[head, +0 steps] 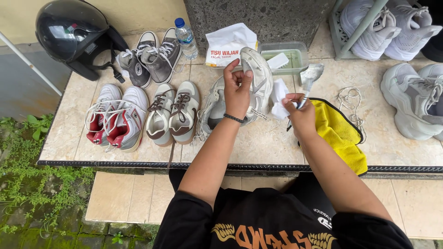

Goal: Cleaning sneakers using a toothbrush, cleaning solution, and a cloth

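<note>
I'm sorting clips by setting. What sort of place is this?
Probably an outdoor tiled ledge at a home, used for cleaning shoes. Pairs of sneakers stand in rows, a helmet sits at the corner, and mossy ground lies below. The left hand holds a white shoe; the right hand holds a brush.

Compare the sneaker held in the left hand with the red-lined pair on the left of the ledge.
The left hand holds the held sneaker tilted up off the tiles; the red-lined pair lies flat, untouched. The held sneaker looks all white and grey; the pair shows a red lining. The pair's white laces are in, loose; the held sneaker's lacing cannot be told. Both are mostly white.
</note>
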